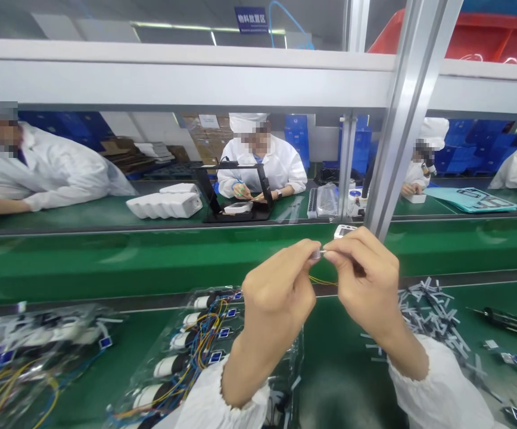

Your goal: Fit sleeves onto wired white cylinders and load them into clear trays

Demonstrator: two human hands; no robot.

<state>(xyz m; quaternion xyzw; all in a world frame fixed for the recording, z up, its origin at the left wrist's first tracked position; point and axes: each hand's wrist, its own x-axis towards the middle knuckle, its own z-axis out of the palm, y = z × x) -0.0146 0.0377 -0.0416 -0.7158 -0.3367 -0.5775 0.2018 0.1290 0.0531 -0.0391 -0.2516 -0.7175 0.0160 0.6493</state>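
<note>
Both hands are raised in front of me, fingertips almost meeting. My left hand pinches a small silvery piece between thumb and index finger. Thumb and index of my right hand close on the thin pale end of that same piece. Just above the right fingers shows a small white part with a dark inset; whether that hand holds it is hidden. Thin yellow wires run between the hands below the pinch.
White-and-black cylindrical parts with coloured wires lie on clear plastic at left, beside another bagged pile. Grey strips and a black screwdriver are at right. A metal post stands ahead; co-workers sit opposite.
</note>
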